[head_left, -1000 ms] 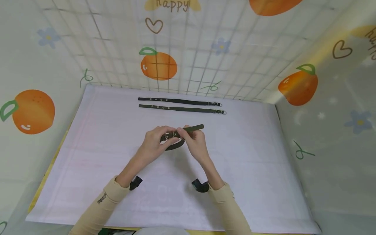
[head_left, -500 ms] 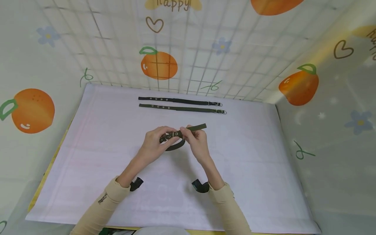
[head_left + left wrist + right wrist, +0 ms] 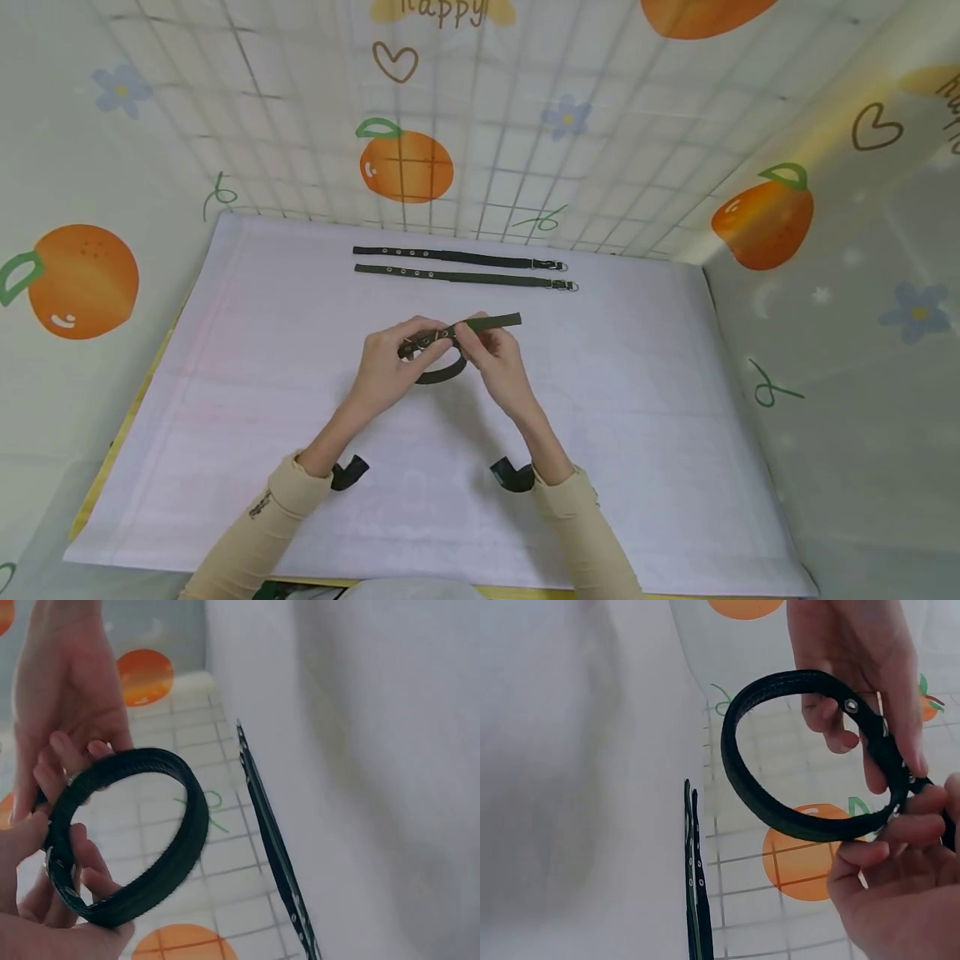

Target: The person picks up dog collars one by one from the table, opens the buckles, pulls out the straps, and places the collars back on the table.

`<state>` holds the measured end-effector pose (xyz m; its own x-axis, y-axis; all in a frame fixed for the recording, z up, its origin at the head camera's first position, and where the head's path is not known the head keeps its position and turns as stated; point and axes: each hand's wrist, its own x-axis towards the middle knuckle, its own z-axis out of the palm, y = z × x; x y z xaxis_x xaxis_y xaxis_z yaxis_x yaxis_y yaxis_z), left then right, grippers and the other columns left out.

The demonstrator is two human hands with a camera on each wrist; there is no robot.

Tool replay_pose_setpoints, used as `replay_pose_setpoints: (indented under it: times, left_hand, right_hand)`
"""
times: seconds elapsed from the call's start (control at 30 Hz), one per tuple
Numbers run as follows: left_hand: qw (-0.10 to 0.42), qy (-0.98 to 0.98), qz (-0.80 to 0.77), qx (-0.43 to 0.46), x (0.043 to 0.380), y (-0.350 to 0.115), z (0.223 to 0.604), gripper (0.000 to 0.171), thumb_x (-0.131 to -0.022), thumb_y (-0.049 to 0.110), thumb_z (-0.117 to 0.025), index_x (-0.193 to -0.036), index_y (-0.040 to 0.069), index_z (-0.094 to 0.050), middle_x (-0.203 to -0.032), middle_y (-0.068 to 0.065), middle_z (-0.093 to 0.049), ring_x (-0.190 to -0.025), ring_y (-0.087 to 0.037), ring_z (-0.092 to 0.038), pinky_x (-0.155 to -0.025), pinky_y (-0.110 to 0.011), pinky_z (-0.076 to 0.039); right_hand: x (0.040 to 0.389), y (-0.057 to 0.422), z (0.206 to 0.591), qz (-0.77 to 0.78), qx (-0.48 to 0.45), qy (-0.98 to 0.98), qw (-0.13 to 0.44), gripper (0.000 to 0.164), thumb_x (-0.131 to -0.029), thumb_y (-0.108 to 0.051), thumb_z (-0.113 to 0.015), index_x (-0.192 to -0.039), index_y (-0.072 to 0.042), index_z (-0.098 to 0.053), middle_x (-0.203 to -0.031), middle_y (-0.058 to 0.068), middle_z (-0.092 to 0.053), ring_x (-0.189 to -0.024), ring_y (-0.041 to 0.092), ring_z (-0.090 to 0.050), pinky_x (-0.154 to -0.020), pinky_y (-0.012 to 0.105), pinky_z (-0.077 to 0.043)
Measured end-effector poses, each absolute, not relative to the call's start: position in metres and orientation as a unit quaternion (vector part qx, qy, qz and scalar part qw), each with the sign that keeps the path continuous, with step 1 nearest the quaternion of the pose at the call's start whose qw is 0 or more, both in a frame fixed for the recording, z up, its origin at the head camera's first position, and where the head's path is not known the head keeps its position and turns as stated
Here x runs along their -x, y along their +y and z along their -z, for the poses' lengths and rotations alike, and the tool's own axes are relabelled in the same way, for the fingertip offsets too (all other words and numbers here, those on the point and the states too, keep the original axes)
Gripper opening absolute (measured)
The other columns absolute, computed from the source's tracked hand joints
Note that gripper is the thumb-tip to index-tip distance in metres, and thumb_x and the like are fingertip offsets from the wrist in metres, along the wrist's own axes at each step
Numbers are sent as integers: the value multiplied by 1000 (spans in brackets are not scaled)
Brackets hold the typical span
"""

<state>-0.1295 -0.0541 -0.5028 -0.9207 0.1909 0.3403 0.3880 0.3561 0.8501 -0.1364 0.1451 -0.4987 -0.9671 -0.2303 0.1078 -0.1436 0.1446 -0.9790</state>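
A dark green dog collar (image 3: 442,376) is bent into a round loop and held above the table, its tail (image 3: 504,320) pointing right. My left hand (image 3: 386,354) grips it at the metal buckle, thumb in front and fingers behind. With thumb and fingers, my right hand (image 3: 497,357) pinches the eyeleted strap just right of the buckle. The loop of the collar (image 3: 193,832) hangs toward the camera in the left wrist view. In the right wrist view, an eyelet shows on the collar (image 3: 739,772), and fingers partly hide the buckle.
Beyond the hands, a black collar (image 3: 480,260) and a green collar (image 3: 487,279) lie flat and side by side, buckles to the right. A white cloth (image 3: 645,400) covers the table. Behind it stands a wire grid under a sheet printed with oranges (image 3: 408,167).
The collar's buckle and my left hand have shifted slightly left and up. The tail moved right, then back left, and my right fingers now pinch closer to the buckle.
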Motion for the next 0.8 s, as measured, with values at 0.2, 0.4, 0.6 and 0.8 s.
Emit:
replay_pose_setpoints:
  times: [0.2, 0.4, 0.6, 0.8]
  left_hand:
    - [27, -791, 598, 123, 131, -58, 502, 20, -103, 36, -75, -121, 28, -77, -114, 2, -83, -105, -14, -78, -88, -29, -59]
    - [-41, -755, 650, 75, 130, -58, 497, 24, -102, 42, -75, -124, 32, -75, -128, 1, -77, -120, -15, -71, -112, -45, -53]
    - [-81, -738, 668, 51, 128, -59, 497, 28, -102, 44, -75, -127, 31, -74, -120, -3, -78, -114, -17, -71, -108, -43, -51]
    - [-91, -736, 670, 46, 128, -58, 500, 28, -102, 44, -75, -127, 31, -74, -116, -3, -79, -111, -18, -72, -103, -39, -52]
  right_hand:
    - [135, 145, 499, 614, 165, 770, 55, 24, -116, -27, -50, -123, -8, -62, -82, 2, -53, -67, 10, -45, -61, 21, -37]
    - [136, 140, 502, 594, 177, 784, 41, 20, -114, -21, -57, -128, -8, -64, -78, 2, -56, -60, 7, -46, -55, 21, -39]
    - [136, 137, 503, 603, 170, 779, 23, 18, -108, -17, -66, -123, -7, -69, -70, 0, -54, -51, 7, -45, -50, 22, -37]
    - [136, 135, 506, 578, 168, 799, -2, 16, -108, -18, -67, -119, -7, -70, -69, -2, -52, -53, 5, -44, -53, 21, -37]
